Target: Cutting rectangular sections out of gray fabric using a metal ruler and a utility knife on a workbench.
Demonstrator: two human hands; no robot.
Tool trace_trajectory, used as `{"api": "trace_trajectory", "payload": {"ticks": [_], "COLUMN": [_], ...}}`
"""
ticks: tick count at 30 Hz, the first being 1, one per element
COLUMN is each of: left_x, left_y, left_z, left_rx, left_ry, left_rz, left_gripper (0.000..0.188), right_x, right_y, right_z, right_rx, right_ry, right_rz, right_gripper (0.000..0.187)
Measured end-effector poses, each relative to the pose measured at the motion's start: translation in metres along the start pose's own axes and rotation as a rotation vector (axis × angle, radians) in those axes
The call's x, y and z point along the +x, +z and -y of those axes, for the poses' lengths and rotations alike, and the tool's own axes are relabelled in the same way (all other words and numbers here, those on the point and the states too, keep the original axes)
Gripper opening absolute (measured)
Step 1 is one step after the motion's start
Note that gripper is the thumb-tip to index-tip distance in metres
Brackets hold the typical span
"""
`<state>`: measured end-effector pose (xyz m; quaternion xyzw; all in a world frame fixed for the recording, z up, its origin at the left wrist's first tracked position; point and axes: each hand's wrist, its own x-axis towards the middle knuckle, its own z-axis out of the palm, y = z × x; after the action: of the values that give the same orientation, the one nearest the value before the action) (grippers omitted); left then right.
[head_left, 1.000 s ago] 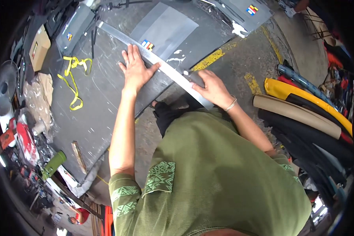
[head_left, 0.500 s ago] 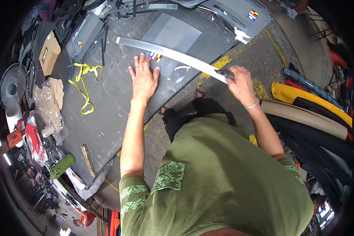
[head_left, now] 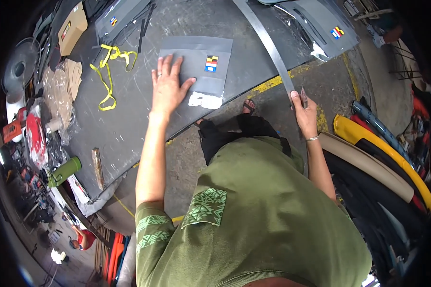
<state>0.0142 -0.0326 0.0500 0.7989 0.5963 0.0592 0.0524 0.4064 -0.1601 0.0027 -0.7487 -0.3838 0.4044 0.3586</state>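
My left hand point(head_left: 167, 88) lies flat with fingers spread on a grey plastic sheet point(head_left: 191, 60), a ring on one finger. The sheet bears a small multicoloured patch point(head_left: 211, 63) and a white smear point(head_left: 206, 100) along its near edge. To the right, my right hand point(head_left: 305, 112) grips the near end of a long metal ruler point(head_left: 266, 40), which slants away over the dark worktable point(head_left: 124, 131). A small dark pointed tool point(head_left: 304, 97) also sticks up from that hand; its exact kind is unclear.
Yellow tape point(head_left: 109, 79) lies loosely looped at left. Other grey sheets point(head_left: 316, 31) with patches rest at the far edge. A worn stick point(head_left: 97, 167) and green cylinder point(head_left: 64, 171) are near left. Rolls of material point(head_left: 368, 162) stand right, beyond the floor's yellow line.
The ruler has swung off the sheet, its far end now pointing away. The sheet has turned under my left hand. My right hand has moved slightly nearer and right.
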Motion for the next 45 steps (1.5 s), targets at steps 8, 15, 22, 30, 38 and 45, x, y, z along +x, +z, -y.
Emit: {"api": "trace_trajectory", "payload": {"ticks": [8,15,22,30,38,45], "left_x": [0.001,0.012,0.009,0.014,0.034,0.035], "left_y": [0.022,0.024,0.037,0.044,0.056,0.06], "left_z": [-0.052,-0.053,-0.046,-0.026,-0.007,-0.008], "left_rx": [0.06,-0.074,-0.079,-0.217,-0.134,-0.135], "left_ry": [-0.073,-0.078,-0.032,-0.089,0.066,0.029], "left_rz": [-0.081,-0.098,-0.152,-0.206,-0.181,-0.225], "left_gripper": [0.079,0.062,0.081,0.064,0.084,0.083], "right_x": [-0.008,-0.02,-0.026,-0.034,-0.036,-0.032], "right_y": [-0.002,0.024,0.054,0.099,0.106,0.112], "right_z": [0.015,0.021,0.021,0.036,0.054,0.058], "right_rx": [-0.118,0.125,0.077,-0.269,-0.318,-0.264], "right_ry": [-0.142,0.038,-0.056,-0.25,-0.51,-0.498], "right_rz": [0.066,0.193,0.189,0.227,0.214,0.226], "right_gripper": [0.045,0.043,0.041,0.043,0.062,0.061]}}
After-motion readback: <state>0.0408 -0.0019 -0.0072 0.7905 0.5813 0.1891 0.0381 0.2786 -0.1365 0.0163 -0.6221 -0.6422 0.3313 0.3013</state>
